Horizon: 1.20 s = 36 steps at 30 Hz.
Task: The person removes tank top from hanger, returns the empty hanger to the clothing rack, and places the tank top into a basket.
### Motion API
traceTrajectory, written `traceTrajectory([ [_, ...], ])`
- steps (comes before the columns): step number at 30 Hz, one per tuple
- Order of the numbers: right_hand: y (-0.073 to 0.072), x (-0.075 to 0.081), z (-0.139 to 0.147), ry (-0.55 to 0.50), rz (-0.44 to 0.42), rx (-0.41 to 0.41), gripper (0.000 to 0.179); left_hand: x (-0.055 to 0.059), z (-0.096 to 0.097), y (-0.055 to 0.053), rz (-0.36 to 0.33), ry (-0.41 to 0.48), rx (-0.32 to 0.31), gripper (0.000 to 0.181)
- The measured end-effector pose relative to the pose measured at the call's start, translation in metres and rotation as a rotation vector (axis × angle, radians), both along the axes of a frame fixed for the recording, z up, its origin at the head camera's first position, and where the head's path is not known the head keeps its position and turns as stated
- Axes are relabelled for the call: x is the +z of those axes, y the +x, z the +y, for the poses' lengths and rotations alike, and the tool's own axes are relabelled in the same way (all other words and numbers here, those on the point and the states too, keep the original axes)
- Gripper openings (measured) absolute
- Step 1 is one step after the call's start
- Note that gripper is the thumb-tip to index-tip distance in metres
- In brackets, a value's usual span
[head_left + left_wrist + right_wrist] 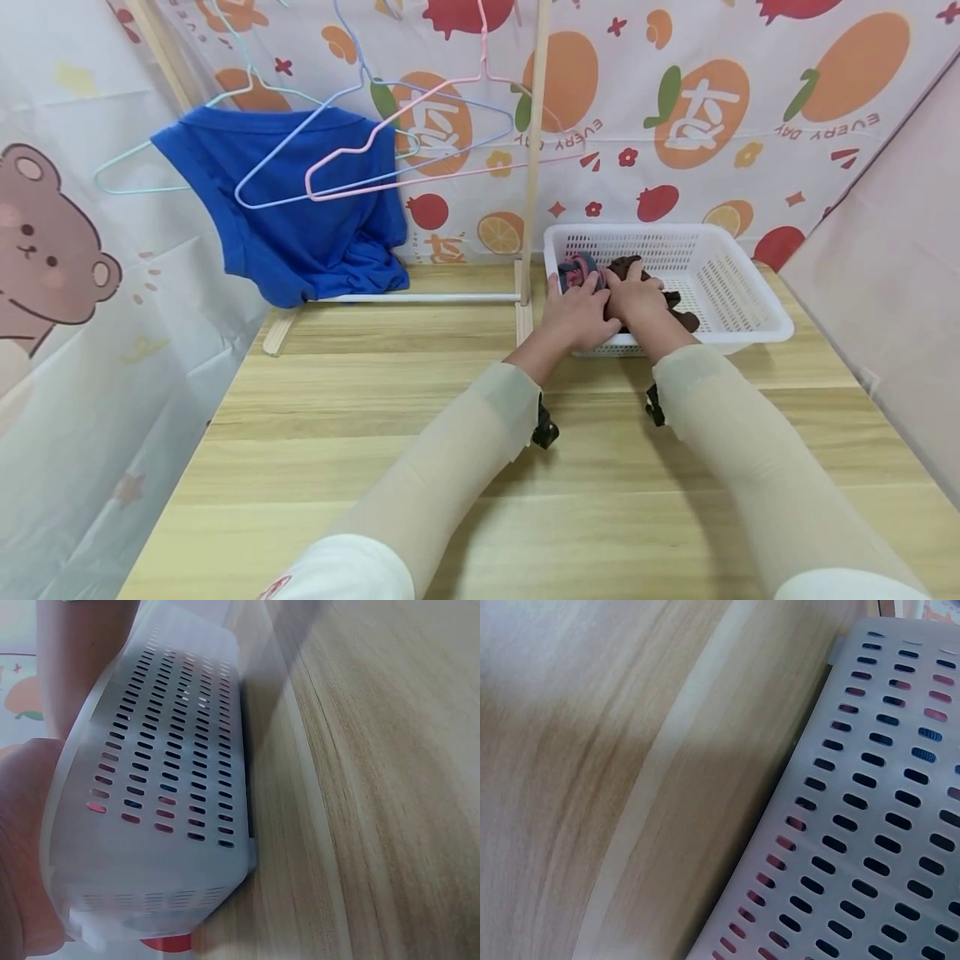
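At the left end of a white perforated basket (738,337), both hands reach in over the near rim. My left hand (574,318) lies with spread fingers against a rolled grey-and-pink cloth bundle (576,265). Close beside it, my right hand (639,302) rests over dark brown rolled cloth (686,320), with its fingertips partly hidden among the items. In the left wrist view, the left hand (28,847) curves over the rim of the basket (150,862). The right wrist view shows the basket wall (870,847) with pink, blue and dark colours through the slots, but no hand.
Left of the basket stands a wooden rack (534,167) with a white lower bar (435,297). A blue sleeveless garment (300,192) hangs there on a mint hanger (123,192), near a blue hanger (251,171) and a pink hanger (420,185). Beneath is a wooden table (360,450).
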State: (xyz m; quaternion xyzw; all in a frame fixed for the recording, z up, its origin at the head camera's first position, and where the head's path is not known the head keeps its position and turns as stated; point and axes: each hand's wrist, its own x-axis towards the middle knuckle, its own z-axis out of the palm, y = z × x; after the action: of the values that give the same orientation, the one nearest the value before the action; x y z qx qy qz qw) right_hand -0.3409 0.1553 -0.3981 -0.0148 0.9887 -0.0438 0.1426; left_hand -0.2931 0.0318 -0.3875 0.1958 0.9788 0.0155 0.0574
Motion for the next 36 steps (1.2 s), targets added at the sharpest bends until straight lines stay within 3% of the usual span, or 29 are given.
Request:
traceTrajectory([
  [5,0.004,-0.005,-0.001,-0.058,-0.008,-0.047,0.059,-0.003,-0.001,0.004,-0.017,0.023,0.002,0.064],
  [11,0.008,-0.004,-0.005,-0.025,0.044,-0.006,0.055,-0.004,-0.003,0.006,-0.01,0.029,0.007,0.064],
  [24,0.005,-0.004,-0.01,-0.019,0.08,-0.07,0.055,-0.005,-0.006,0.004,-0.007,0.031,0.028,0.064],
  [28,0.002,-0.001,-0.004,-0.051,0.091,-0.059,0.058,-0.004,-0.004,0.002,0.001,0.033,0.039,0.065],
  [36,0.006,0.013,0.01,-0.119,0.081,0.022,0.073,-0.002,-0.002,-0.001,0.066,0.137,0.023,0.07],
])
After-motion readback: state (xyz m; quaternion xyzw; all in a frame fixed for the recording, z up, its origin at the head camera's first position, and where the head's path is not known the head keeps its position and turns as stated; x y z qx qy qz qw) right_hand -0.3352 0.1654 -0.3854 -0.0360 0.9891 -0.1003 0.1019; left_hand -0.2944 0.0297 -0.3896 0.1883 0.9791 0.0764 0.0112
